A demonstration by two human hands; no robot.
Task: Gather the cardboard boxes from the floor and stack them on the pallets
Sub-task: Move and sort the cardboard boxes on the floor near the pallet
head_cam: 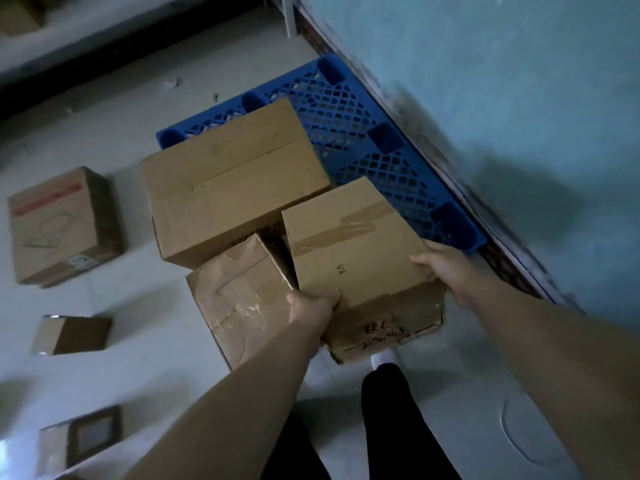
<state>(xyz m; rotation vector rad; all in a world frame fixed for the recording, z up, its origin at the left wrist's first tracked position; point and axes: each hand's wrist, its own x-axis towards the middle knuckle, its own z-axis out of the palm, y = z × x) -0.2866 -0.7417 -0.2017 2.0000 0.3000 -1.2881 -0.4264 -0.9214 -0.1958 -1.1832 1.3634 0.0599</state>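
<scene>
Both hands clamped on one taped box (360, 258): left hand (311, 306) grips the near-left corner, right hand (446, 271) holds the right edge. Box is held off the floor, tilted, over the near end of the blue pallet (363, 133), which sits against the teal wall (519, 81). Big box (232, 188) already lies across the pallet's left side; crumpled box (242, 299) sits just beside the held one, whether on pallet or floor unclear. Three more boxes remain on the floor (138, 358) to the left. Risks: grip sits only on the near side, so the far end could dip and slide; near face looks torn at the bottom edge and may give; setting down could snag the crumpled box or land half off the pallet.
</scene>
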